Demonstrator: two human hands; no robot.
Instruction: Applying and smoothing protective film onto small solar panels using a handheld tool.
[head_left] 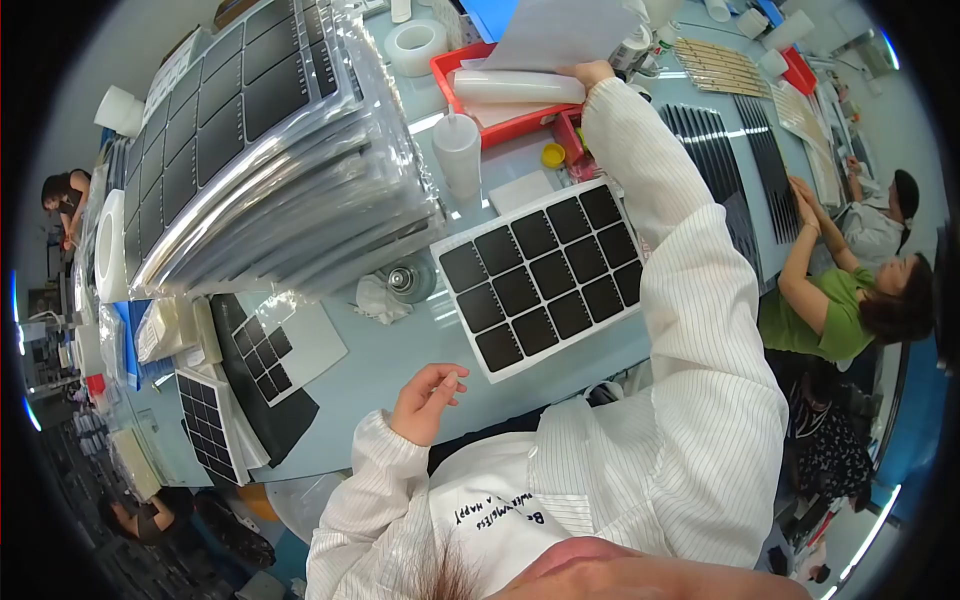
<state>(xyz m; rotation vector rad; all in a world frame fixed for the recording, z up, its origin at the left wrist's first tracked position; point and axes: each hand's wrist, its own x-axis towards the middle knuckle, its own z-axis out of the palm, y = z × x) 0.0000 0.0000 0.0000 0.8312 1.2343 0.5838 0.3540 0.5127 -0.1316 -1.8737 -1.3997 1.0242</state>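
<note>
Right hand [594, 74], 1 o'clock, apparently handles the white sheet [562, 34]; finger grip cannot be told. Left hand [426, 402], 7 o'clock: loosely curled, empty. Next: likely a clear lift.

From the left hand [425, 402], bare tabletop [367, 370] gives a lane toward 10 o'clock. At 12, a metal-topped container [405, 281] (crumpled white wad [380, 301] just beside it) blocks the way; at 11, a tall stack of bagged sheets [290, 215]; at 1, a flat black-squared panel [545, 278] can be passed over.
</note>
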